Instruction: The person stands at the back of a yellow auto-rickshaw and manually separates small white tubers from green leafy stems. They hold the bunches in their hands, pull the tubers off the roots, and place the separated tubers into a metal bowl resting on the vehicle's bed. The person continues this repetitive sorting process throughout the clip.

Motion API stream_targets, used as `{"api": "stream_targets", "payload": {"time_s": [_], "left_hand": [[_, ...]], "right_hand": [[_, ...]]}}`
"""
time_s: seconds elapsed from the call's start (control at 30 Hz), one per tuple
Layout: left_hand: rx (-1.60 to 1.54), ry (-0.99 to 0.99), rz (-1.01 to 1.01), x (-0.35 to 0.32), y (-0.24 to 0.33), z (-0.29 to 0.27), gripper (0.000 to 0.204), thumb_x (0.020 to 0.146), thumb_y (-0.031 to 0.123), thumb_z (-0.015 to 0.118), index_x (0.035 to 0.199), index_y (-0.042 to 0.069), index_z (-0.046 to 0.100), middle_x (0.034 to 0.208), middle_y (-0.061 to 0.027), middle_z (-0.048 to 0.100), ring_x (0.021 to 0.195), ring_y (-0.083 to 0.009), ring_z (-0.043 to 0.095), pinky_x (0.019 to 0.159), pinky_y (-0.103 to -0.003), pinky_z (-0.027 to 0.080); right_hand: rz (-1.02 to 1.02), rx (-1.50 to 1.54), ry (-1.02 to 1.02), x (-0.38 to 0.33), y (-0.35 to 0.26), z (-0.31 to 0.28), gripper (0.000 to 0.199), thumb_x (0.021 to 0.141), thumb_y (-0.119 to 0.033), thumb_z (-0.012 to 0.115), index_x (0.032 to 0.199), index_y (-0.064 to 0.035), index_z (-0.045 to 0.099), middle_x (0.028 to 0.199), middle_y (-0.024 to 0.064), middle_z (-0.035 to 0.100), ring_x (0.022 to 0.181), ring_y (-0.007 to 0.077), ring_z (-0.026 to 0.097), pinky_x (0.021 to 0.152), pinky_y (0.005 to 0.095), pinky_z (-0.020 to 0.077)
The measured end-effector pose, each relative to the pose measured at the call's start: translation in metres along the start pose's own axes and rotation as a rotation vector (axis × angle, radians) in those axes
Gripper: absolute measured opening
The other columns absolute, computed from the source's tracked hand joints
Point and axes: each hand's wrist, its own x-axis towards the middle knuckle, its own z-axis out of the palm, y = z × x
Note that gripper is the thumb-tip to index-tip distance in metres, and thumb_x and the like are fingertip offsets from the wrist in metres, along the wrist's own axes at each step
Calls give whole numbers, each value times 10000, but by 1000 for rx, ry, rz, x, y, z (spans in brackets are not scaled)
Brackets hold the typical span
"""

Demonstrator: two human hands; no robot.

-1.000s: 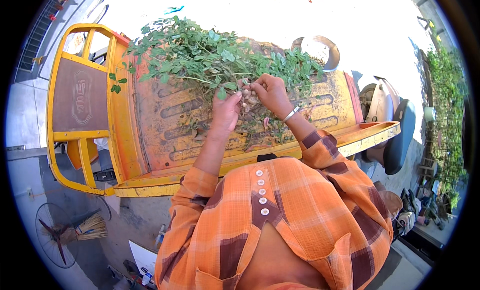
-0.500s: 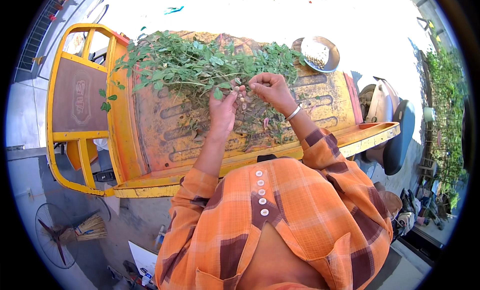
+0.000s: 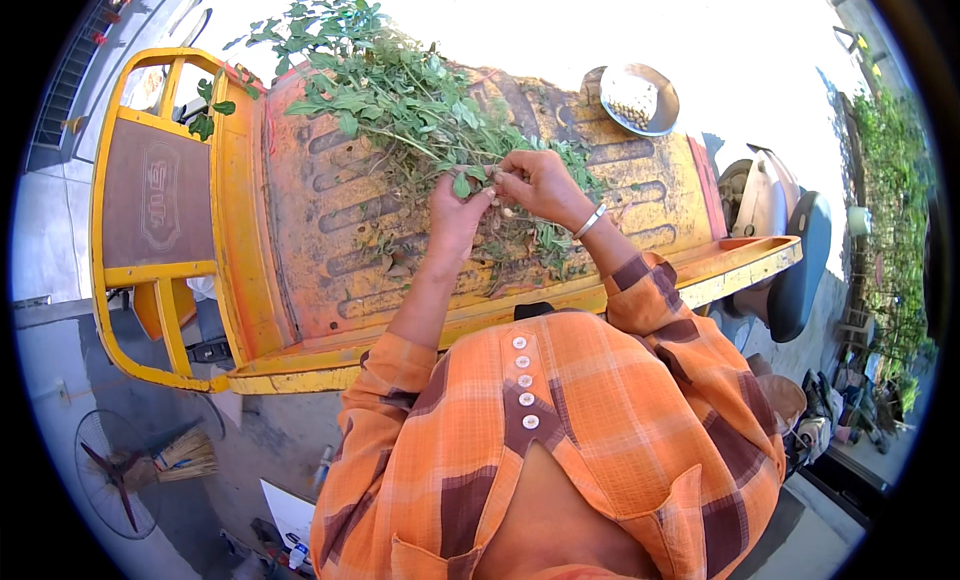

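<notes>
Leafy green peanut plants (image 3: 385, 95) lie in a heap across the yellow cart bed, their stems running toward my hands. My left hand (image 3: 457, 216) is closed around plant stems, with leaves poking out above the thumb. Right beside it, my right hand (image 3: 543, 188) pinches at the root end, its fingertips almost meeting the left thumb. A few pale pods (image 3: 508, 211) show just below the fingers; exactly what the right fingertips grip is hidden. Behind and to the right stands a metal bowl (image 3: 669, 108) with pale peanuts (image 3: 630, 114) in it.
The rusty cart bed (image 3: 350, 270) has ridges and scattered leaf bits. A yellow side rail (image 3: 300, 380) runs between it and my body, and a brown-panelled frame (image 3: 160, 195) rises at the left. Beyond the right end sits a dark seat (image 3: 803, 265). A fan (image 3: 115, 475) stands lower left.
The plant heap has swung, its leafy end moving away to the far left. My right hand has come down and left against the left hand, and the pods between them are now mostly covered.
</notes>
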Motion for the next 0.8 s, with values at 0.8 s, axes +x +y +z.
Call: {"api": "stream_targets", "payload": {"time_s": [0.8], "left_hand": [[-461,-70,-136,8,13,-19,183,830,-25,559,991,61,563,1077,-137,596,875,-162,610,713,-307,546]], "right_hand": [[157,1047,-200,0,12,-21,141,883,-47,496,1010,2,532,838,55,560,510,41,395,380,156,264]]}}
